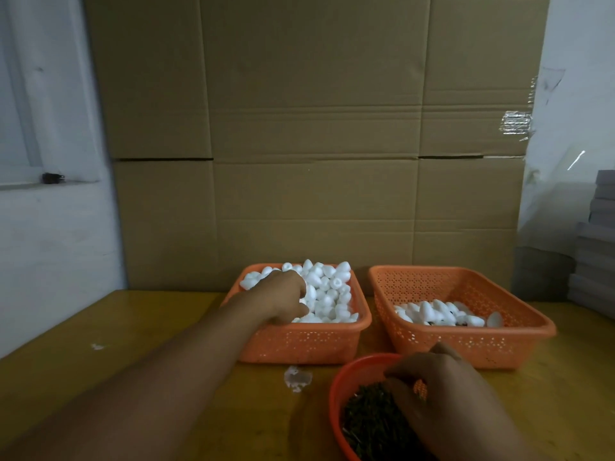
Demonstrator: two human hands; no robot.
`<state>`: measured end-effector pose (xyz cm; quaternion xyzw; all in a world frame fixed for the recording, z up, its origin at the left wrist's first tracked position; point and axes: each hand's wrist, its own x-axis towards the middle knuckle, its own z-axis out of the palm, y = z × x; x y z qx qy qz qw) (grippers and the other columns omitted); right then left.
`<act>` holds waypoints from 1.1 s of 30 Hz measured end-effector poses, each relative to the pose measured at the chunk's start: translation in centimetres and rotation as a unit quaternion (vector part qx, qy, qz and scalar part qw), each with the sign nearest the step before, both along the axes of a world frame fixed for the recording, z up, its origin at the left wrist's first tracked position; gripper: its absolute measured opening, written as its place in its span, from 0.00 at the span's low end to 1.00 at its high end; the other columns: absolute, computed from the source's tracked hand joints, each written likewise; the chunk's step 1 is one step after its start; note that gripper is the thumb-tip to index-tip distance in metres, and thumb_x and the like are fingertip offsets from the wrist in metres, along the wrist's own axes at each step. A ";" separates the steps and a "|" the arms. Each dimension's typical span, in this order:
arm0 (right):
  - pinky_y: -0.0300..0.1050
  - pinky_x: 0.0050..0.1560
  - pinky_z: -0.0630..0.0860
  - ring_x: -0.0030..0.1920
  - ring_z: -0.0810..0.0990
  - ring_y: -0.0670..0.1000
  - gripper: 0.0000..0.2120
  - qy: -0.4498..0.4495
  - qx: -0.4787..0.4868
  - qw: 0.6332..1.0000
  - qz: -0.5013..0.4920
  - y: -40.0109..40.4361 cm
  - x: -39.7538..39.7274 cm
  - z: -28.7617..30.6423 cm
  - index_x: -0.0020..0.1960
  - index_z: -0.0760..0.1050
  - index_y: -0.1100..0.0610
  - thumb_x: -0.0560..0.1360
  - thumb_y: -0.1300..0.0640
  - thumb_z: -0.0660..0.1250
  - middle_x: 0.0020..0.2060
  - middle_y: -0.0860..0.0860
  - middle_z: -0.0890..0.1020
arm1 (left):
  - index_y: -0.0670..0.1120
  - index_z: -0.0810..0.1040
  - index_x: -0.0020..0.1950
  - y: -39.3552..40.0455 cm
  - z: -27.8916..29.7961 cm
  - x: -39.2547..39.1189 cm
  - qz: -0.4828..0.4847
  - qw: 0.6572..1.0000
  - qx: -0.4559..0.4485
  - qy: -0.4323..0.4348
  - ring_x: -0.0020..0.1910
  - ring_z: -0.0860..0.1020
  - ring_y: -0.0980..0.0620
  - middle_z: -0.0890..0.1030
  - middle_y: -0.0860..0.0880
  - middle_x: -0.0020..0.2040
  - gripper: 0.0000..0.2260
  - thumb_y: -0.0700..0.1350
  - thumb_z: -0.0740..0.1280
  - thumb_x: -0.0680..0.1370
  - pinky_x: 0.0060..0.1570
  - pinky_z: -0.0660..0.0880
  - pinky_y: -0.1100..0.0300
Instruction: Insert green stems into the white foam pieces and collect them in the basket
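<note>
Foam pieces [327, 287] are lying heaped in the left orange basket [299, 344], which is sitting on the yellow desk [133, 344] against a cardboard wall [316, 128]. The left hand [283, 296] is reaching into that heap, fingers curled down among the pieces; whether it is pinching one cannot be told. Just right of this basket, a second orange basket [466, 341] is holding a thin layer of white pieces [442, 314] with dark bits among them. In front of the two baskets, a round red bowl [352, 371] is holding dark green stems [369, 420], and the right hand [442, 394] is resting in it, fingers curled into the stems. A white scrap [297, 377] is lying left of the bowl.
</note>
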<state>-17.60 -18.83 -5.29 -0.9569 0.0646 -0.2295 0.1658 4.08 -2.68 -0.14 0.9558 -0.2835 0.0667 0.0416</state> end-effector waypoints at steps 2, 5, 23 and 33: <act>0.40 0.50 0.77 0.48 0.74 0.38 0.07 0.012 -0.002 1.000 0.002 -0.1 0.0 0.1 0.52 0.82 0.35 0.74 0.43 0.69 0.41 0.42 0.76 | 0.53 0.81 0.60 -0.3 0.5 0.6 0.007 0.999 0.045 0.028 0.66 0.69 0.49 0.75 0.50 0.64 0.15 0.58 0.67 0.78 0.67 0.68 0.48; 0.41 0.51 0.78 0.47 0.76 0.38 0.05 0.024 -0.005 1.000 0.008 0.1 -0.1 0.1 0.49 0.80 0.33 0.74 0.42 0.68 0.44 0.39 0.74 | 0.52 0.81 0.60 -0.4 0.7 0.8 0.018 0.995 0.077 0.064 0.66 0.70 0.49 0.75 0.51 0.66 0.17 0.59 0.68 0.77 0.66 0.71 0.49; 0.40 0.56 0.78 0.52 0.76 0.38 0.20 0.043 -0.009 0.999 0.007 0.2 0.7 -0.2 0.33 0.65 0.17 0.73 0.40 0.69 0.50 0.40 0.75 | 0.57 0.79 0.66 -0.8 0.1 1.4 0.000 0.987 0.098 0.128 0.72 0.64 0.49 0.71 0.53 0.71 0.17 0.58 0.67 0.78 0.62 0.62 0.58; 0.37 0.55 0.78 0.52 0.74 0.37 0.12 0.060 -0.040 0.997 0.014 -0.3 0.8 -0.5 0.57 0.77 0.32 0.73 0.40 0.67 0.48 0.42 0.77 | 0.60 0.81 0.60 -0.6 -1.0 2.1 -0.008 0.994 0.034 0.102 0.71 0.64 0.49 0.70 0.53 0.72 0.13 0.56 0.71 0.76 0.70 0.66 0.51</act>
